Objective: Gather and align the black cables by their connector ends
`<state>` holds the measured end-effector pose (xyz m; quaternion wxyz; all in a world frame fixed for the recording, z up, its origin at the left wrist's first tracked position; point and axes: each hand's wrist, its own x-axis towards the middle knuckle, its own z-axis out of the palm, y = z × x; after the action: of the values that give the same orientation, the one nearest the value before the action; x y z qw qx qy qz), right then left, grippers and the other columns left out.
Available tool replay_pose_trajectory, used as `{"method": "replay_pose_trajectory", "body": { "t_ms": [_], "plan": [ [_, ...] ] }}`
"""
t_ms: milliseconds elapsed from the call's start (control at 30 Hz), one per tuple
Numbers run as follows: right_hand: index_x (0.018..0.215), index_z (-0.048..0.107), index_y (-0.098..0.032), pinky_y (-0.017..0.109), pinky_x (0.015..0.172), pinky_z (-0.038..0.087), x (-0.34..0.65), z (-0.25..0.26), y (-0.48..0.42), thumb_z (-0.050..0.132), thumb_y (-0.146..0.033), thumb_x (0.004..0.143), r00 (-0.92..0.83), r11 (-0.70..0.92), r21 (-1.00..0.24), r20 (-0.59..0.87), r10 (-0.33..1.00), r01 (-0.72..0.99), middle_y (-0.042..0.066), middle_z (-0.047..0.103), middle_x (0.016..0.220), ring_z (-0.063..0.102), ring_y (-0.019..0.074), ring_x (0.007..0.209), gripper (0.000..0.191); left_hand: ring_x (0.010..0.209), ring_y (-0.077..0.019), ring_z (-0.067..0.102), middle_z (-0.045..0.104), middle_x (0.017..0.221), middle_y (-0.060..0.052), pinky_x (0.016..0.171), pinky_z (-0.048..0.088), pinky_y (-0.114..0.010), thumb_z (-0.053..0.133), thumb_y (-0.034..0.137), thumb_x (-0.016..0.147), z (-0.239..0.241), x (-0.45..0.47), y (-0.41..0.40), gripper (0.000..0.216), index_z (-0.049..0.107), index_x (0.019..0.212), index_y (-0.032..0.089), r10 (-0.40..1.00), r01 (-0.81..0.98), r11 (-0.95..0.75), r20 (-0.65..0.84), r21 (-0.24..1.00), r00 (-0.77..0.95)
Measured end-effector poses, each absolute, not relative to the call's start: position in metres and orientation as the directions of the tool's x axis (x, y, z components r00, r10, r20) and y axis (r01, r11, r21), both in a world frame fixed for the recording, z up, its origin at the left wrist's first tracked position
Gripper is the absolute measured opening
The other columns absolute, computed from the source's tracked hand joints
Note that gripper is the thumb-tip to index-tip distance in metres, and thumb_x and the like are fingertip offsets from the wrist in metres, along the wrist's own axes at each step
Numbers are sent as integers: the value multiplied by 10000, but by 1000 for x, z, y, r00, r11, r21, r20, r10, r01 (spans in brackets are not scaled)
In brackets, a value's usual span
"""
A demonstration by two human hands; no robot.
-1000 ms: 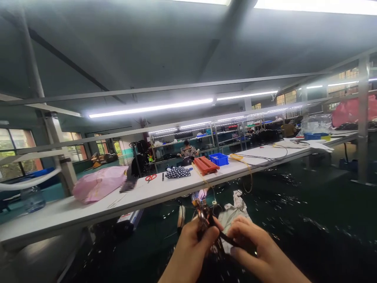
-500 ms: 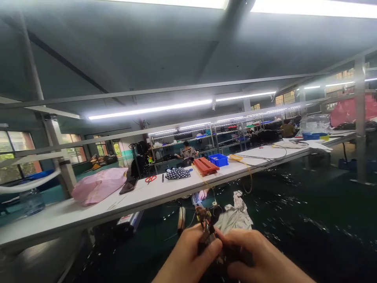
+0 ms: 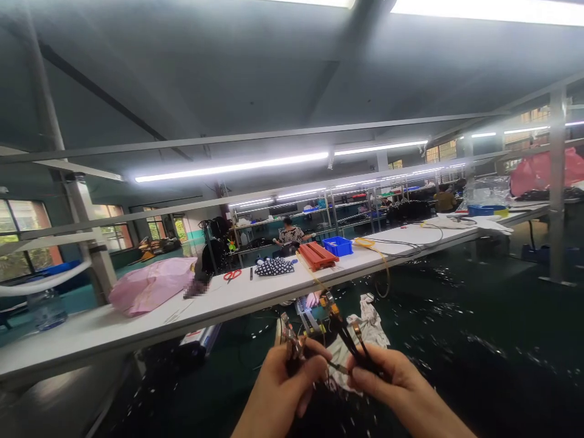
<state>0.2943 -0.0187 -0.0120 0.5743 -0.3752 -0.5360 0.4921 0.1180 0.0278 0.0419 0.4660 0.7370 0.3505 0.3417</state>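
Nearest the camera, the left hand [image 3: 285, 389] is closed on a small metal-tipped connector [image 3: 291, 340], pinched between thumb and fingers just above a dark green tabletop [image 3: 479, 359]. Just beside it, the right hand [image 3: 392, 383] grips a bundle of thin black cables [image 3: 351, 344] whose brass-coloured ends fan upward. The two hands are close together but apart, with a short dark lead bridging the gap between them. By the look of it the step in hand is sorting or separating the cable ends from the connector; a next move would call for a steady pinch from each hand and care not to tangle the loose tips.

Just beyond the hands lies a crumpled grey rag [image 3: 369, 325]. Farther off, a long white shelf [image 3: 137, 322] carries a pink bag [image 3: 150, 283], red scissors [image 3: 232, 275], an orange tray [image 3: 318, 255] and a blue bin [image 3: 337, 246]. Well behind, another person [image 3: 291, 233] sits at a bench.
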Motion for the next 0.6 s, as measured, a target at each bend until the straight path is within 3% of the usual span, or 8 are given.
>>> {"method": "replay_pose_trajectory", "body": {
  "t_ms": [133,200,300,400,500,567,600],
  "plan": [
    [810,612,-196,336,862,451,301,-15,-14,572,-464,838,79,306,-945,298,951,-116,28,624,864,568,214,894,272,402,-23,335,464,634,39,410,211,-206,574,451,836,47,116,26,309,586,809,144,837,191,-310,172,931,520],
    [840,604,-204,302,790,461,312,-15,-11,545,-510,842,254,344,-936,315,914,-78,23,626,826,570,189,821,312,391,-19,322,469,618,41,398,179,-202,576,455,831,51,112,27,311,572,791,147,854,169,-285,170,943,492],
    [907,579,-227,209,608,407,326,-15,-9,588,-564,796,445,298,-928,175,878,-224,-38,495,708,455,109,653,355,394,-14,307,480,604,44,408,167,-197,597,459,816,56,106,31,317,584,795,143,894,168,-313,230,935,385],
    [934,612,-218,197,513,310,320,-14,-11,583,-598,779,298,169,-966,105,949,-198,-59,392,632,348,88,561,412,417,-23,302,477,596,40,417,171,-200,613,492,795,54,108,32,359,602,779,133,898,222,-317,216,922,384],
    [944,665,-207,242,659,393,300,-11,-15,621,-482,789,96,211,-977,213,972,30,-11,582,756,498,137,710,318,510,-59,397,493,585,36,484,289,-187,642,421,794,47,118,29,276,653,793,146,877,259,-285,141,923,460],
    [890,682,-192,270,772,399,289,-10,-15,622,-392,797,-38,263,-962,261,965,75,10,643,854,534,181,842,229,611,-100,498,570,619,15,599,391,-204,658,336,791,43,125,27,189,674,772,149,847,207,-287,147,935,511],
    [846,682,-181,275,756,399,286,-9,-15,602,-384,808,-92,265,-962,258,962,74,11,645,816,537,186,826,222,651,-123,537,611,650,0,650,421,-226,666,315,782,42,127,26,173,677,759,144,833,175,-296,164,939,529]
  ]
}}
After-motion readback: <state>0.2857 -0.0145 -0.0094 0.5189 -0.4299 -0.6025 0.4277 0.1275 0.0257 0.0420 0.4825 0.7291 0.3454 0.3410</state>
